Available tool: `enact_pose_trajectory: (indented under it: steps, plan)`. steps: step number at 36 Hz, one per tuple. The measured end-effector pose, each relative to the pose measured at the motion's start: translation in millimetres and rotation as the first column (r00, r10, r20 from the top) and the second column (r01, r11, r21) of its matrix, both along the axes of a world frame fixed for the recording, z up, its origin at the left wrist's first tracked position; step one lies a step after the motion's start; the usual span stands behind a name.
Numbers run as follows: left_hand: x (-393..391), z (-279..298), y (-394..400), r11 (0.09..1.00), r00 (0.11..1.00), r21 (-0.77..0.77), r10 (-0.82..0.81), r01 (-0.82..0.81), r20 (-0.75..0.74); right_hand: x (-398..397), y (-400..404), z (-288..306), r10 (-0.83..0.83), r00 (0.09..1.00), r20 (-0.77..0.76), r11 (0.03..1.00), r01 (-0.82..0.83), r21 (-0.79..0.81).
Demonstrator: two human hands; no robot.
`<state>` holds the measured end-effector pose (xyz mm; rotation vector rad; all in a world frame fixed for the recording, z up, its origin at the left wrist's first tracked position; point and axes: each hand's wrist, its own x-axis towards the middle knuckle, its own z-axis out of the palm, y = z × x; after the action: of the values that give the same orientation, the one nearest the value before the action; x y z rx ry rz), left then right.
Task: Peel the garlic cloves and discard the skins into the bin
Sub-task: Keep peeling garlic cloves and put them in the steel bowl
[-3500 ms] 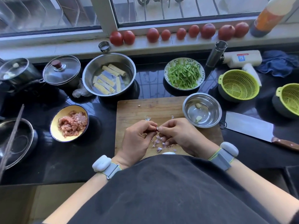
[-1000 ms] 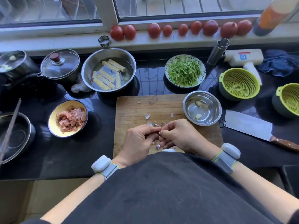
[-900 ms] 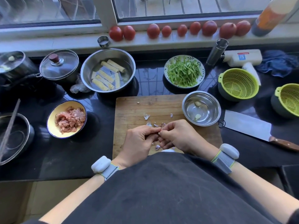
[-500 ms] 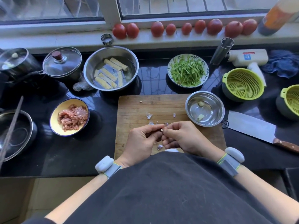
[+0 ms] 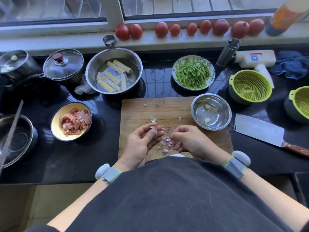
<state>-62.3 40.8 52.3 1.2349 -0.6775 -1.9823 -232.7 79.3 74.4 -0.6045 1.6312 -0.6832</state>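
Observation:
My left hand (image 5: 140,143) holds a partly peeled garlic clove (image 5: 153,129) between thumb and fingertips, over the wooden cutting board (image 5: 138,113). My right hand (image 5: 190,139) is a little to its right, its thumb and forefinger pinched together on what looks like a scrap of skin. Purple garlic skins (image 5: 165,141) lie scattered on the board between the hands. A small steel bowl (image 5: 222,104) on the board's right corner has two peeled cloves (image 5: 207,120) in it. No bin is in view.
A cleaver (image 5: 260,131) lies right of the board. Left of it stands a yellow bowl of minced meat (image 5: 55,124). Behind are a steel basin with tofu strips (image 5: 132,56), a plate of green strips (image 5: 194,72), two green colanders (image 5: 250,84), pots and tomatoes.
My hands, joined at the clove half a second ago, have moved apart. The left keeps the clove and the right has pulled away to the right.

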Motion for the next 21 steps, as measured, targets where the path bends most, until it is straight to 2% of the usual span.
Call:
enact_pose_trajectory:
  steps: [2, 5, 8, 11, 14, 18, 21]
  plan:
    - [2.6, 0.0, -1.3, 0.996, 0.997, 0.086, 0.04, -0.034, -0.071, -3.4, 2.2, -11.7, 0.042, 0.986, -0.163, 0.999, -0.04, 0.016]
    - [1.4, 1.2, 1.3, 0.991, 0.994, 0.137, 0.016, -0.001, -0.108, -6.0, 1.4, -26.8, 0.184, 0.881, -0.436, 0.982, -0.184, 0.043]
    - [-1.1, 1.7, 2.6, 0.993, 0.995, 0.113, -0.026, 0.036, -0.092, -5.3, -0.6, -35.1, 0.265, 0.801, -0.537, 0.959, -0.275, 0.064]
    - [0.5, 1.1, 2.5, 0.996, 0.997, 0.076, -0.032, 0.037, -0.067, -2.2, -2.7, -32.3, 0.217, 0.838, -0.501, 0.963, -0.267, -0.031]
    - [1.8, 0.3, 3.8, 0.999, 0.999, -0.003, -0.046, 0.046, 0.023, 2.5, -4.9, -16.2, 0.104, 0.89, -0.443, 0.951, -0.219, -0.218]
    - [2.3, 1.6, 2.5, 0.99, 0.991, -0.126, -0.043, 0.058, 0.124, 12.7, -3.4, 4.9, 0.091, 0.971, -0.222, 0.899, -0.176, -0.4]
    - [0.6, 7.0, 3.5, 0.972, 0.978, -0.201, -0.083, 0.122, 0.19, 14.4, -3.0, 6.5, 0.092, 0.965, -0.247, 0.876, -0.196, -0.44]
